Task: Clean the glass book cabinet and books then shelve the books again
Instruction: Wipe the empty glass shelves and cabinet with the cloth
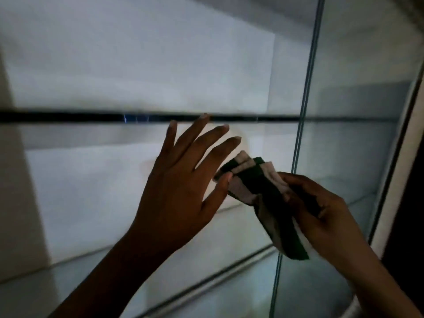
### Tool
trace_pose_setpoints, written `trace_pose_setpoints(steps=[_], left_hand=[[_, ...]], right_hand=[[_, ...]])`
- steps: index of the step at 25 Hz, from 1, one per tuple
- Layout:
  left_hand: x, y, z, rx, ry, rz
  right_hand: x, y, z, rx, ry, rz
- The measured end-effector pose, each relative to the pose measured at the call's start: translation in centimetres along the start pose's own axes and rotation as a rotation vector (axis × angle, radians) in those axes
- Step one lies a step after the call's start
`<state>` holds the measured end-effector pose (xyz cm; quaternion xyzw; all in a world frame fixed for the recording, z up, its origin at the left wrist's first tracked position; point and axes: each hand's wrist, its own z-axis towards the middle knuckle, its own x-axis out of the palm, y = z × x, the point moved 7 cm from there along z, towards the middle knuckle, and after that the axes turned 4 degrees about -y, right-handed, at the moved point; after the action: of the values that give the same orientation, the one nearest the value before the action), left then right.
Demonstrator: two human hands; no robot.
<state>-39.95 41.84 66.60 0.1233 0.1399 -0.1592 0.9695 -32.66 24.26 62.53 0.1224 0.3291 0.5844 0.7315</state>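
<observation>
The glass book cabinet point(137, 76) fills the dim view, with a dark glass shelf edge point(68, 117) running across it. My left hand point(181, 180) is raised in front of the cabinet interior, fingers spread and straight, its thumb touching the folded cloth. My right hand point(325, 216) grips a folded green and white cloth point(263, 187) beside the vertical edge of a glass door point(305, 106). No books are in view.
The cabinet's white frame point(399, 157) runs down the right side. A lower shelf edge point(206, 278) slants across the bottom. A pale side panel point(16, 180) stands at the left.
</observation>
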Motion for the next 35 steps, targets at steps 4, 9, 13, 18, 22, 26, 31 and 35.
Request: trace_pose_setpoints(steps=[4,9,13,18,22,26,31,35], left_hand=[[0.2,2.6,5.0,0.130,-0.108,0.291],[3.6,3.5,6.4,0.217,-0.048,0.487],[4.2,3.5,7.0,0.252,-0.081,0.504],[4.2,3.8,6.1,0.281,-0.099,0.533],[4.3,3.6,5.9,0.294,-0.097,0.518],[4.2,3.6,6.1,0.281,-0.140,0.471],[4.0,3.6,6.1,0.271,-0.155,0.464],[4.0,3.7,5.9,0.312,-0.180,0.484]], right_hand=[[-3.1,4.5,6.3,-0.172,-0.161,-0.191],[-3.7,7.5,12.7,-0.311,-0.346,-0.481],[-1.2,8.5,18.4,-0.390,-0.321,-0.923],[2.5,2.6,23.8,-0.186,-0.043,-1.216],[5.2,-3.6,24.6,0.068,0.480,-0.977],[5.4,-3.8,25.8,0.054,0.463,-0.952],[1.7,-3.3,28.2,0.155,-0.052,-1.069],[1.4,-7.5,27.7,0.375,0.244,-1.146]])
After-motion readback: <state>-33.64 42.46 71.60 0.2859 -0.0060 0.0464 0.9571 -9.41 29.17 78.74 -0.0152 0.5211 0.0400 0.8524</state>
